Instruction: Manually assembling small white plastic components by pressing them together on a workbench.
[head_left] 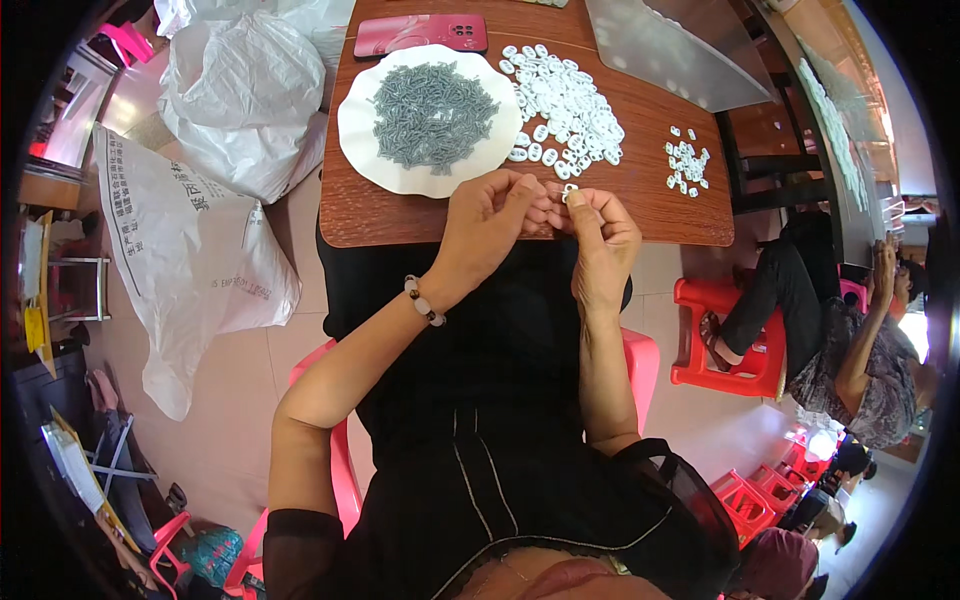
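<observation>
My right hand (603, 232) pinches a small white plastic piece (569, 192) between thumb and fingers, above the table's near edge. Close beside it, my left hand (487, 222) has its thumb and fingers drawn together; whatever they hold is too small or hidden. Just beyond my left hand stands a white scalloped plate (362, 152) heaped with small grey translucent rods (432, 115). A pile of white oval plastic pieces with holes (572, 108) lies on the wooden table (400, 222) past my hands. To the right is a smaller group of similar white pieces (686, 163).
A pink phone (420, 36) lies behind the plate. A translucent plastic bin (680, 50) stands at the far right of the table. White sacks (180, 250) fill the floor at left. Red stools (730, 340) and a seated person (850, 370) are at right.
</observation>
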